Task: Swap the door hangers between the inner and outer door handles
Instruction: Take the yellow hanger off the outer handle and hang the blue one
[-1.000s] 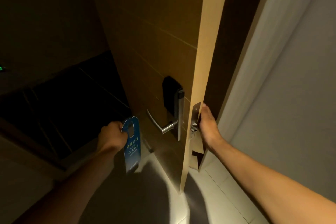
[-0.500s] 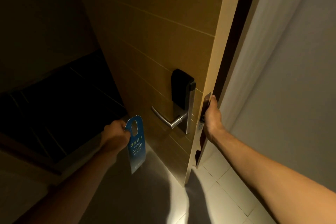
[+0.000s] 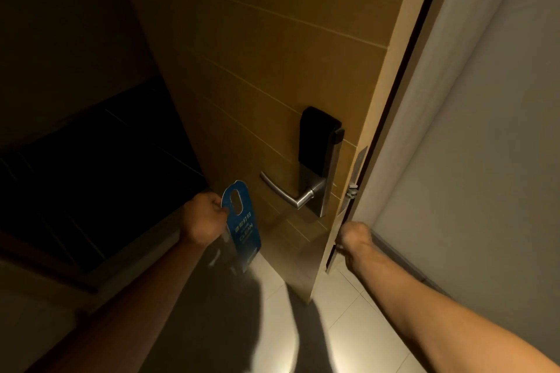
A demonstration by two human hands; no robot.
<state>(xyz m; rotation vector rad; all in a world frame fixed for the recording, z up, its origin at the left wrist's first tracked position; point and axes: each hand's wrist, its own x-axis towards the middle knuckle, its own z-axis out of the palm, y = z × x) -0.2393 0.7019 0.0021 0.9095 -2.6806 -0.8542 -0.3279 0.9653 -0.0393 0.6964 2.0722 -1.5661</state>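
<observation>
A blue door hanger (image 3: pixel 244 230) with white "CLEAN" print and an oval hole hangs from my left hand (image 3: pixel 203 218), which pinches its top edge. It is just left of the silver lever handle (image 3: pixel 285 194), apart from it. The lever sits on a metal lock plate (image 3: pixel 325 179) with a black reader and carries no hanger. My right hand (image 3: pixel 354 236) is curled around the door's edge (image 3: pixel 348 221) below the latch plate (image 3: pixel 359 166). The handle on the door's other side is hidden.
The wooden door (image 3: pixel 272 70) stands partly open, close to the pale wall (image 3: pixel 469 160) on the right. Dark corridor floor (image 3: pixel 91 160) lies to the left. Light floor tiles (image 3: pixel 348 327) with my shadow are below.
My right hand slid down the door's edge from the latch plate. The door swung further toward the wall. My left hand with the hanger stayed beside the lever.
</observation>
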